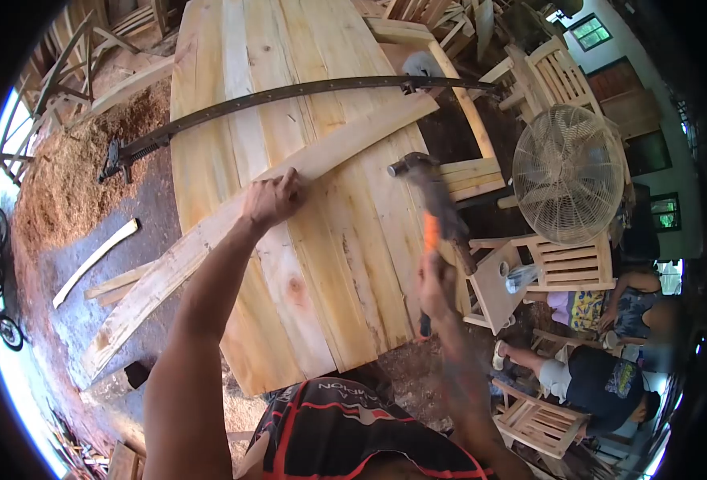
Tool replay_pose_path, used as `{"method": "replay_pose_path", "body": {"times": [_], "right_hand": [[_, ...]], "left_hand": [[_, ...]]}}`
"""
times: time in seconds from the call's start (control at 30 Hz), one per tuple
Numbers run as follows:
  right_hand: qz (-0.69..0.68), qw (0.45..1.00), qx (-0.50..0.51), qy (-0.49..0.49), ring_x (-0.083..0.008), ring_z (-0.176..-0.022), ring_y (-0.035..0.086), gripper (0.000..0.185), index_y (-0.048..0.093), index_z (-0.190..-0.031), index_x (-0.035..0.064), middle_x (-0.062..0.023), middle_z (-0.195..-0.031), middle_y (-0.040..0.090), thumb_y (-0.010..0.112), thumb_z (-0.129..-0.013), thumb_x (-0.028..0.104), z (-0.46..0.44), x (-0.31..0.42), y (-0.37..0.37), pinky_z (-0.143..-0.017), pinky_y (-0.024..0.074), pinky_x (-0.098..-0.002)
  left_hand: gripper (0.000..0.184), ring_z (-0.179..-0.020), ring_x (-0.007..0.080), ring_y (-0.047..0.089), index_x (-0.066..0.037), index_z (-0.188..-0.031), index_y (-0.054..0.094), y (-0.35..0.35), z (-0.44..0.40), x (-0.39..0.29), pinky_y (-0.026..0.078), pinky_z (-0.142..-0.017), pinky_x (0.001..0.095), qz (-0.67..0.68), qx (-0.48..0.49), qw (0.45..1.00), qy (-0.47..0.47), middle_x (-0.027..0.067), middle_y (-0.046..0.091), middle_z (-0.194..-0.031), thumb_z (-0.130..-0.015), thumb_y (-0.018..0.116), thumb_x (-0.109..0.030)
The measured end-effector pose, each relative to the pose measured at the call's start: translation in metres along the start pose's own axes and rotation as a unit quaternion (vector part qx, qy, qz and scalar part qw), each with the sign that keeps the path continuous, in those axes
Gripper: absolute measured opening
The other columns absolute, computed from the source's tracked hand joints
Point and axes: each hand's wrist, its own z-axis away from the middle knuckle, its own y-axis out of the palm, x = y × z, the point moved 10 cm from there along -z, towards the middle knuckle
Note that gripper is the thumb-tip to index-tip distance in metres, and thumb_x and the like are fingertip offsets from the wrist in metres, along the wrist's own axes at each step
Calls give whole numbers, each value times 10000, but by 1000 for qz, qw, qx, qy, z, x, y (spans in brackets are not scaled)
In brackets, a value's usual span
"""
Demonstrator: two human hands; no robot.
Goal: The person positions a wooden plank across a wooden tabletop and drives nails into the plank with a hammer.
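My left hand (275, 198) presses on a long loose board (353, 146), its fingers curled at the board's edge. That board lies slantwise over a tabletop of joined planks (321, 276) and sticks out past its left side. In my right hand (436, 280), closed round the handle, is a hammer (431, 228) with an orange grip, smeared by motion. The hammer's head is over the right part of the tabletop, apart from the loose board. A long metal bar clamp (289, 92) spans the planks beyond both hands.
A large round fan (568, 174) stands at the right, near slatted wooden chairs (573, 266). Two people (601, 380) sit at the lower right. Sawdust (89, 180) is heaped at the left, with a curved wood strip (97, 260) on the floor.
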Motion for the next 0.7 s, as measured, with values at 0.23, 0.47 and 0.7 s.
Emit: {"method": "replay_pose_path", "body": {"times": [0.23,0.47,0.7], "right_hand": [[85,994,-21,-69,-106,-476,430,559,479,-656,117,9,-548,449,478,-971,578,9,-43,15,-447,400,-326],[-37,999,31,-1,-87,-518,464,625,503,-739,103,22,-548,440,401,-967,676,25,52,6,-443,349,-261],[-150,951,-110,-249,-106,-416,426,657,455,-803,76,-27,-554,442,400,-941,716,34,21,-4,-383,388,-296]], "left_hand": [[312,-667,369,680,-105,-1097,513,-5,1,2,540,-612,504,-26,20,998,-55,185,695,-763,-871,583,-310],[95,-649,298,682,-158,-880,639,10,1,9,565,-589,447,-45,-23,999,-3,50,646,-932,-843,606,-238],[293,-683,347,686,-104,-1072,549,15,4,9,552,-618,480,-40,7,999,-16,138,684,-818,-862,589,-304]]}}
